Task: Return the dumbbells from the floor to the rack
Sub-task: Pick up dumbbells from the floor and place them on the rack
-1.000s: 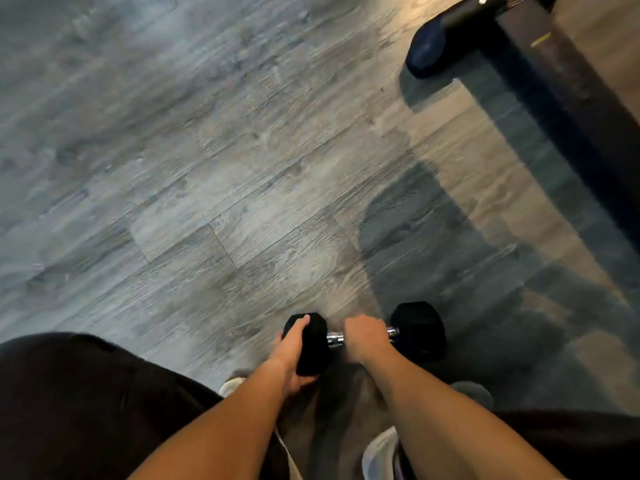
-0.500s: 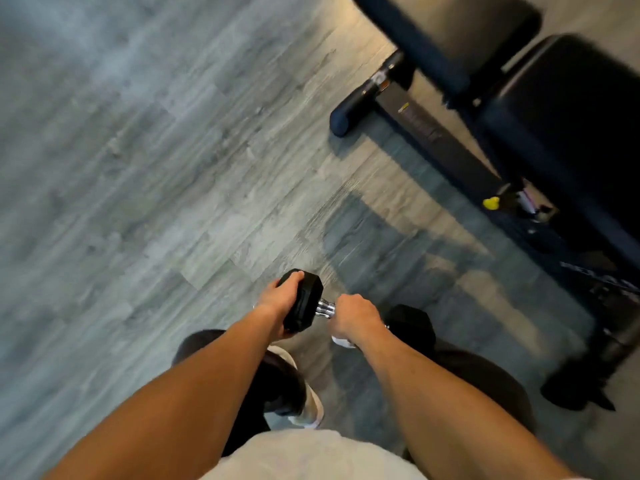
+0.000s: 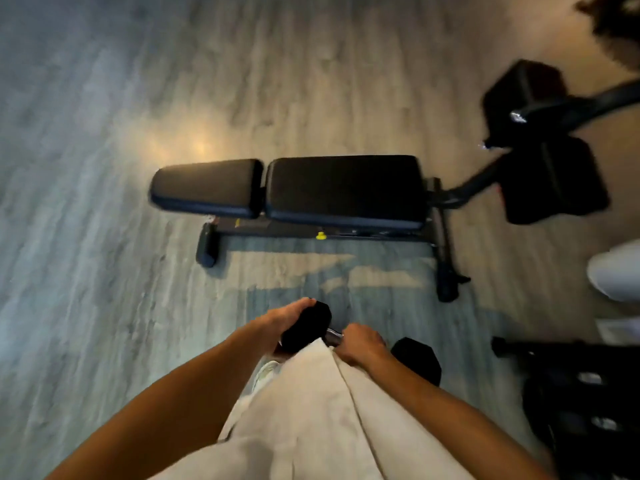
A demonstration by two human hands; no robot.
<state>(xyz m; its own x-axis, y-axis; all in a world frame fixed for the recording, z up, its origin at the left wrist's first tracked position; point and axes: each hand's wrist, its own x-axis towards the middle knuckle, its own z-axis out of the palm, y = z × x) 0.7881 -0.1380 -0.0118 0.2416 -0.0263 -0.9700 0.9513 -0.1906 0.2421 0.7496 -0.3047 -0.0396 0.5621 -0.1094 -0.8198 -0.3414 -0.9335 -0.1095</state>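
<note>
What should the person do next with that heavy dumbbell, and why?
Probably turn right and carry it toward the dark rack. The dumbbell is off the floor: the right hand grips its handle, the left hand holds one black end. The bench sits ahead, so that way looks blocked.

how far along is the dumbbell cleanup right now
Done: the dumbbell looks lifted off the floor. In hand: the right hand grips its handle and the left hand holds the left head, carried in front of the body near the bench. Left: it is not racked yet; dark equipment at the lower right may be the rack, but it is too blurred to tell.
</note>
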